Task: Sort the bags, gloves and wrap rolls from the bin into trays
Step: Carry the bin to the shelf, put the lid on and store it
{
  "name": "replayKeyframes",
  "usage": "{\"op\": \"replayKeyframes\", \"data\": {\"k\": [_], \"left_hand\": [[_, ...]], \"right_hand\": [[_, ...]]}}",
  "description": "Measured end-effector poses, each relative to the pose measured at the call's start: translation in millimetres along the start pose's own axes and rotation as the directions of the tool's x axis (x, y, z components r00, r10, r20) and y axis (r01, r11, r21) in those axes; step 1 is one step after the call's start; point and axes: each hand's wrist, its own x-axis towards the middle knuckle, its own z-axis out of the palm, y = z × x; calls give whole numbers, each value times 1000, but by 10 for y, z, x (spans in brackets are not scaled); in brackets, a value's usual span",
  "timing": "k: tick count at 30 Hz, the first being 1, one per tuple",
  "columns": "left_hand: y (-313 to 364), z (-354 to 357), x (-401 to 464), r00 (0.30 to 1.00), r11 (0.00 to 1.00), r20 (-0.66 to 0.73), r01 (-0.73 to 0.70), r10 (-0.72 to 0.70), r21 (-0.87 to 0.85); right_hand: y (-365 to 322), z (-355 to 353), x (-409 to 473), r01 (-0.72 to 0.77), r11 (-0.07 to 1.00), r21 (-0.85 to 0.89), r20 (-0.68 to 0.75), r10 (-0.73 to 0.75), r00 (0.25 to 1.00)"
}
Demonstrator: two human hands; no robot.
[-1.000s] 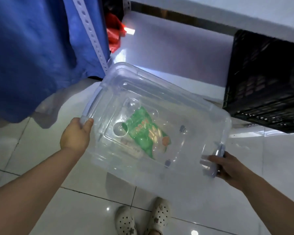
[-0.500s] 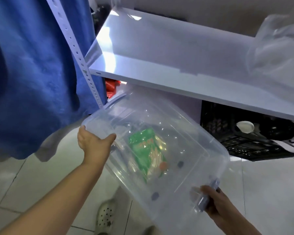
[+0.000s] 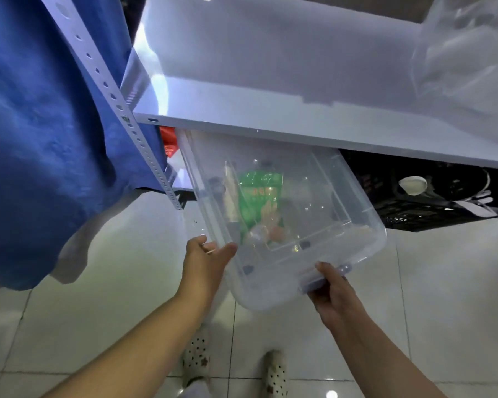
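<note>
A clear plastic bin tilts in front of me, its far end tucked under the white shelf. Inside it lies a green printed packet beside a slim pale roll. My right hand grips the blue handle at the bin's near end. My left hand rests against the bin's near left edge with thumb and fingers spread.
A perforated white shelf post runs down the left beside blue cloth. A black crate sits under the shelf at right, clear plastic bags lie on top. Red plastic shows behind. White tiled floor below.
The bin has swung round and slid its far end under the shelf. My left hand moved from the bin's side to its near corner and loosened.
</note>
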Motion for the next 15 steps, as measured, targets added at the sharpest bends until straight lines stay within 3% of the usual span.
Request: {"op": "replayKeyframes", "data": {"k": [3, 6, 8, 10, 13, 15], "left_hand": [[-91, -25, -72, 991, 994, 106, 88, -81, -69], [1, -105, 64, 990, 974, 51, 139, -132, -180], [146, -153, 211, 988, 956, 10, 154, -157, -249], [254, -179, 342, 989, 950, 1, 144, -150, -276], [381, -190, 562, 992, 939, 4, 124, -130, -322], [480, -182, 728, 992, 927, -7, 115, -126, -357]], "right_hand": [[165, 388, 3, 34, 995, 95, 29, -37, 999], [309, 693, -18, 43, 984, 172, 39, -50, 998], [338, 805, -24, 27, 994, 107, 60, -34, 998], [268, 821, -2, 25, 998, -65, 34, -23, 999], [-10, 770, 156, 99, 980, -171, -188, -132, 973], [-215, 800, 266, 151, 969, -195, -234, -196, 952]]}}
